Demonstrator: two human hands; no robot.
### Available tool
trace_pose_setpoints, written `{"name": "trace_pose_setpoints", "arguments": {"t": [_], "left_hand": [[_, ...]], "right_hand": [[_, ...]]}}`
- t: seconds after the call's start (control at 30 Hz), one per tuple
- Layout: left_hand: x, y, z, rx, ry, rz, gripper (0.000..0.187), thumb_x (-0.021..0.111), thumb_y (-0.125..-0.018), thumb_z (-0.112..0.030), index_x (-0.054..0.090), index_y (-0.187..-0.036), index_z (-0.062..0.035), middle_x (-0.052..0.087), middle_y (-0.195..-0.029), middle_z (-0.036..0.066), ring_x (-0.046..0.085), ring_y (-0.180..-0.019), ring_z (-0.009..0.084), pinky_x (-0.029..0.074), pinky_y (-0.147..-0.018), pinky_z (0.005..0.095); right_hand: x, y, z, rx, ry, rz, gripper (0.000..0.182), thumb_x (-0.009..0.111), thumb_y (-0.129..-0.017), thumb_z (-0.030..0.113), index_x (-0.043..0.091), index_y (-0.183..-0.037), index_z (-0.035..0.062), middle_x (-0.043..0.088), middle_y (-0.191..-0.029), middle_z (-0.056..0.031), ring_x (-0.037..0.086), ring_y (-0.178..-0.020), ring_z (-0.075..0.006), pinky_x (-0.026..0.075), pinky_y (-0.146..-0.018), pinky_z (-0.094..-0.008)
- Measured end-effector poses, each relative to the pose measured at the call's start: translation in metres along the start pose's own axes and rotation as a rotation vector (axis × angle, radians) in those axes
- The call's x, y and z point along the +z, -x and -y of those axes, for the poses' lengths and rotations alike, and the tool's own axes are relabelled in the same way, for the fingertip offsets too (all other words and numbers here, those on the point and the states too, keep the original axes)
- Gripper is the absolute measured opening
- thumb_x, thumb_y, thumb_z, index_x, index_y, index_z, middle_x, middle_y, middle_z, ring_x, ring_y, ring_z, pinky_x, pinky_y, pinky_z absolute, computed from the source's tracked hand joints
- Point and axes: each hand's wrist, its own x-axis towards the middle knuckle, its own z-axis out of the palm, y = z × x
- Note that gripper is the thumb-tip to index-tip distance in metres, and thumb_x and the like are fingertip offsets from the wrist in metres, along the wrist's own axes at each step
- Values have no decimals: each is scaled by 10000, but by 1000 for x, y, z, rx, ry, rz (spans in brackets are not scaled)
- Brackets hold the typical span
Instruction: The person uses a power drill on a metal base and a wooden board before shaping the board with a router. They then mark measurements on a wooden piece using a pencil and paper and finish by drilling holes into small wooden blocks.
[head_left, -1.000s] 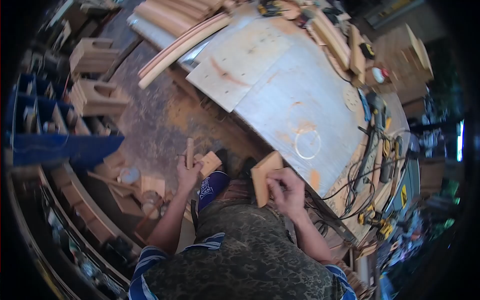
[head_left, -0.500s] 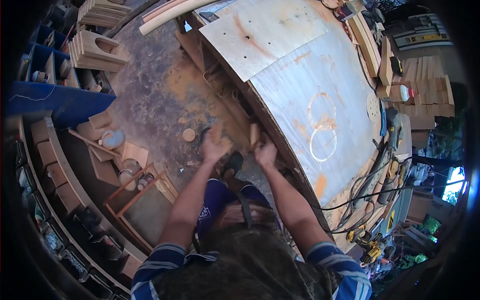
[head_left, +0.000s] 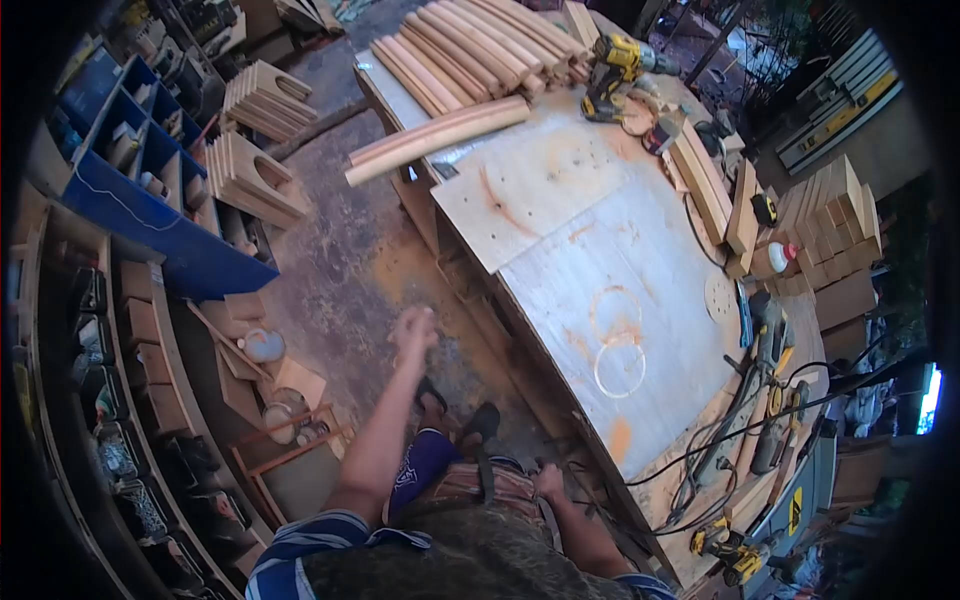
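Observation:
My left hand (head_left: 415,330) is stretched forward over the dusty floor (head_left: 345,235), left of the workbench. Its fingers look curled, and I cannot make out what is in them. My right hand (head_left: 548,482) is low beside my waist, near the bench's side edge, with fingers closed; anything inside is hidden. A striped brown apron or pouch (head_left: 500,482) lies across my lap. The workbench (head_left: 560,270) to my right carries a pale board (head_left: 535,190) with small holes. Two light rings mark its surface.
Rounded wooden lengths (head_left: 470,50) are piled at the bench's far end, near a yellow drill (head_left: 615,75). Power tools and cables (head_left: 690,470) line the right side. A blue shelf unit (head_left: 165,235), arched wooden pieces (head_left: 250,185) and a jug (head_left: 263,345) are at left.
The view has tilted up, showing more of the bench's far end. My right hand has drawn back to my waist, and its wooden piece no longer shows. My left hand reaches farther forward.

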Motion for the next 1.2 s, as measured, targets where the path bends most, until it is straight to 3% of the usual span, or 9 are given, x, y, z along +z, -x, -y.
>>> {"name": "trace_pose_setpoints", "arguments": {"t": [0.1,0.17,0.3,0.47,0.7,0.77,0.9,1.03,1.2], "left_hand": [[36,-19,-129,94,85,-40,675,770,-917,-440,532,-1376,-7,623,-1180,127,642,-1008,230,594,-819,406],[72,-30,-173,45,-46,195,743,739,-930,-455,481,-1452,8,538,-1432,210,566,-1308,355,568,-957,499],[129,-73,-154,-74,-217,267,470,782,-913,-347,627,-1198,-8,682,-1167,135,701,-1014,287,624,-830,456],[139,-50,-168,0,-168,319,280,711,-968,-138,627,-1203,-11,697,-1148,122,715,-989,224,644,-765,407],[22,18,-193,-23,42,416,398,674,-981,-55,536,-1350,1,646,-1271,130,679,-1128,244,618,-926,439],[-35,32,-196,-11,163,404,360,681,-979,-47,564,-1316,4,645,-1283,117,666,-1135,220,602,-939,391],[-158,72,-227,118,259,241,469,671,-983,-69,501,-1412,16,637,-1330,114,647,-1201,252,515,-1083,417],[-221,126,-284,416,441,41,490,656,-998,-96,473,-1439,16,628,-1367,133,635,-1245,280,501,-1106,426],[-243,151,-301,707,557,-213,464,627,-1008,-65,462,-1433,20,615,-1390,174,644,-1246,316,555,-1054,482]], "right_hand": [[-4,-12,24,7,3,93,487,685,-834,243,697,-1267,21,714,-1187,-251,686,-1145,-382,525,-1028,-449],[-12,-24,50,-12,13,87,475,672,-855,228,688,-1275,6,721,-1190,-238,696,-1136,-369,533,-1016,-435],[-40,-42,142,-108,-172,-114,436,665,-886,216,690,-1257,-12,735,-1158,-234,715,-1109,-352,549,-982,-414],[-82,-51,235,-314,-424,-291,354,637,-954,132,668,-1270,-24,761,-1089,-190,742,-1005,-250,571,-894,-357],[-95,-74,281,-298,-670,-129,334,629,-988,122,653,-1285,-28,759,-1050,-125,709,-872,-135,575,-787,-303],[-108,-59,315,-326,-636,-181,318,614,-975,118,670,-1245,-41,768,-1036,-183,751,-837,-202,584,-761,-326],[-147,-53,394,-511,-584,-398,194,642,-961,86,735,-1091,-24,760,-1036,-191,739,-957,-276,567,-858,-370],[-161,-115,448,-965,-525,-537,188,649,-975,75,717,-1098,-50,748,-943,-117,684,-829,-182,554,-772,-313],[-164,-117,539,-1120,-607,-23,173,607,-1004,62,696,-1109,-43,723,-946,-86,669,-863,-127,547,-816,-267]]}}
